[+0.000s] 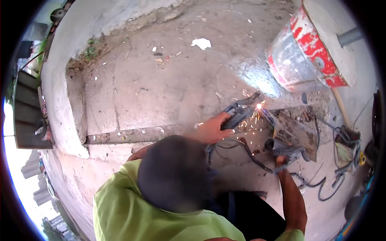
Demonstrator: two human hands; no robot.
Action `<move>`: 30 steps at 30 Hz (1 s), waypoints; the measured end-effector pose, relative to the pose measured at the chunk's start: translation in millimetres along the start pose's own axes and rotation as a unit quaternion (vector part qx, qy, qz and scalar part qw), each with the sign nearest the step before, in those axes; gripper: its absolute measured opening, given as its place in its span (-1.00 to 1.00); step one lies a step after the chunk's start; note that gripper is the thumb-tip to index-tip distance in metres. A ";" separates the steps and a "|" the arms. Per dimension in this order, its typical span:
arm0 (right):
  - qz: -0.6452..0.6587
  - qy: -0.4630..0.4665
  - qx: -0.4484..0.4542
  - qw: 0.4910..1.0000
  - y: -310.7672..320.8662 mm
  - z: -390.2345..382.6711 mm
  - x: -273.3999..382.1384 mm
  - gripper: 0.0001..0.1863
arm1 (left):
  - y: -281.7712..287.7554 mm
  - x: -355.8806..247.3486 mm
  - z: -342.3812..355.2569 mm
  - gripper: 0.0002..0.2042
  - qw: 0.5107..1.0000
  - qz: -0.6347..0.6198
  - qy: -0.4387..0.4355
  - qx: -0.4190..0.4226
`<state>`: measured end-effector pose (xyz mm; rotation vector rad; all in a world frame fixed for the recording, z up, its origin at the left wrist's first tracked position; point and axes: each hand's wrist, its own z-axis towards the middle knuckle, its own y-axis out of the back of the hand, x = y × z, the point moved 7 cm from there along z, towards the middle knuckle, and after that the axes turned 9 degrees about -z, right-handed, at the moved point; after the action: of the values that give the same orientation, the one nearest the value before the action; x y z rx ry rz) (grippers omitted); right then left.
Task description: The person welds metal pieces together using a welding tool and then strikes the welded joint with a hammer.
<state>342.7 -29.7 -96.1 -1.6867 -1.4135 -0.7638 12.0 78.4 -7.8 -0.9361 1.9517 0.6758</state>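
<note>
At the lower edge show only slivers of skin (219, 239), which may be my hands; their fingers are hidden, and I cannot tell what they touch. Directly in front, a co-worker in a lime shirt (132, 201) and with a dark, blurred head (173, 172) bends over metal parts. The co-worker's left hand (217, 128) grips a dark metal piece (239, 114). Beside it a bright welding spark (258, 106) throws orange sparks at the tip of a slim dark rod (268, 117). The co-worker's right hand (281, 160) is at a grey tubular part (281, 148), partly hidden.
A red-and-silver bucket (299, 52) filled with a pale mass, a pipe standing in it, lies tilted at far right. Near the sparks rests a rusty metal plate (297, 134). Black cables (257, 160) loop across the ground. A low concrete ledge (76, 108) runs along the left.
</note>
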 end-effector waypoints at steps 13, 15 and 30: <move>-0.001 -0.012 0.011 1.000 2.4 -12.9 -7.5 -0.46 | -9.2 29.3 4.9 -0.41 0.996 0.017 -0.047 -0.068; 0.005 -0.002 0.020 1.000 -2.2 -10.3 -4.8 -0.46 | -6.0 28.4 -0.7 -0.45 0.986 -0.158 0.051 -0.027; 0.042 0.015 -0.002 0.999 8.0 -27.0 -2.7 -0.42 | -8.0 41.6 8.8 -0.42 0.989 -0.143 0.016 -0.028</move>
<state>351.1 -54.8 -86.3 -1.7191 -1.3121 -0.7432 7.5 65.4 -48.9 -1.2406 1.7855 0.5541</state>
